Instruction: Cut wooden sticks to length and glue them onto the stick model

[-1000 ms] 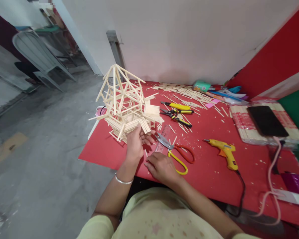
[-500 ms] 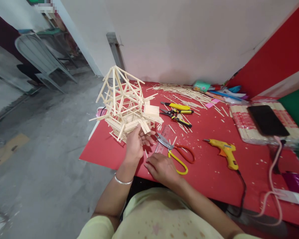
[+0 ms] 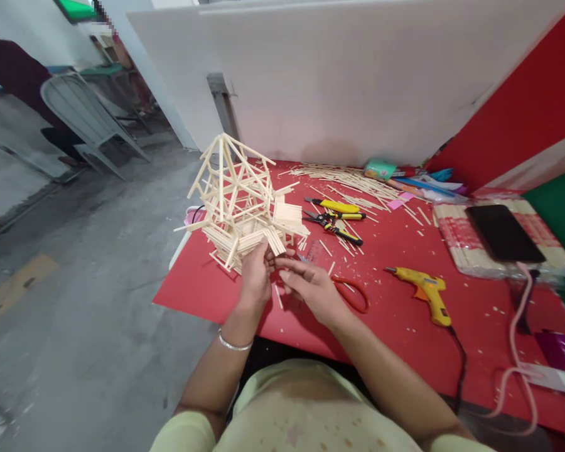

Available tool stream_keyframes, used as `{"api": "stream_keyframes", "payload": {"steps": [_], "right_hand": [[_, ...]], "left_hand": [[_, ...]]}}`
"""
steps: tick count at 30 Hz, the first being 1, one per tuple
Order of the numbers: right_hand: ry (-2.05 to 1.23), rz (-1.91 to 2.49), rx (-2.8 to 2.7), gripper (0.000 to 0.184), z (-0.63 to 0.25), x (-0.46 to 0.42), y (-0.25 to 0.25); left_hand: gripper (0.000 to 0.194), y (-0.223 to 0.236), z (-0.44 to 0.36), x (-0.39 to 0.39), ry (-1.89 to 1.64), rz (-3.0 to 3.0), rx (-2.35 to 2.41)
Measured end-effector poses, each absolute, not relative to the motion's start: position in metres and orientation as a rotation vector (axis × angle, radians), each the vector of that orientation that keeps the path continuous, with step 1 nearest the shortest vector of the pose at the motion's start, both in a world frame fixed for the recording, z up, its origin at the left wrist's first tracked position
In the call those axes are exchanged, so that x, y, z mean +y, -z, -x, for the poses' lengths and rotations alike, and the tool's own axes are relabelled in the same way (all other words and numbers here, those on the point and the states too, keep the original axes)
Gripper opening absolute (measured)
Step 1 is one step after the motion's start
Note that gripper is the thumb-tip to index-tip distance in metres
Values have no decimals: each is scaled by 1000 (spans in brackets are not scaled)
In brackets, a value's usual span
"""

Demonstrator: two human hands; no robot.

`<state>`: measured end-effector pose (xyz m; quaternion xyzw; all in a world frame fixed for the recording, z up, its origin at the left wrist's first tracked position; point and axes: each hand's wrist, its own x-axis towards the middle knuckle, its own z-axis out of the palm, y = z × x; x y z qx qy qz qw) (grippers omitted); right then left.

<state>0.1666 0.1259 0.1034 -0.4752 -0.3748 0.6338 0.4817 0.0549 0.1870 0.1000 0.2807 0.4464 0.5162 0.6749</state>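
A house-like model of thin wooden sticks (image 3: 238, 188), with a pointed open-frame roof, stands at the left of the red tabletop. My left hand (image 3: 257, 276) is closed on the near edge of its base, by a slanted panel of sticks laid side by side. My right hand (image 3: 314, 292) has its thumb and fingertips drawn together right beside my left fingers. Whatever lies between those fingertips is too small or hidden to make out. Behind the right hand lie scissors with a red handle (image 3: 355, 295), their blades mostly covered.
A yellow glue gun (image 3: 424, 285), cutting pliers (image 3: 334, 223) and a yellow utility knife (image 3: 336, 205) lie on the red table (image 3: 390, 351). Loose sticks (image 3: 348, 179) spread along the wall. A phone (image 3: 505, 232) rests on packed sticks. A person stands far left near a chair (image 3: 85, 119).
My right hand has moved up and left from the table to meet my left fingers, now covering the scissors' yellow handle. The left hand keeps its hold on the model. The view has shifted slightly.
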Motion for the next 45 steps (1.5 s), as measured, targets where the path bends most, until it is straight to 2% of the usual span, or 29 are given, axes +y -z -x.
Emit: {"api": "stream_keyframes", "payload": {"steps": [6,12,23,45], "right_hand": [[-1655,1025,-639,36,-165,139,-101],[-1725,983,-605,34,-169,141,-105],[-1721,982,-609,34,-169,142,-104],[-1758,985,-578,38,-171,134,-99]], "left_hand": [[40,-99,-55,186,-1171,-600,1002],[38,-97,-54,185,-1182,-608,1006],[46,-98,-55,186,-1157,-641,991],[41,-97,-57,186,-1185,-623,989]]}}
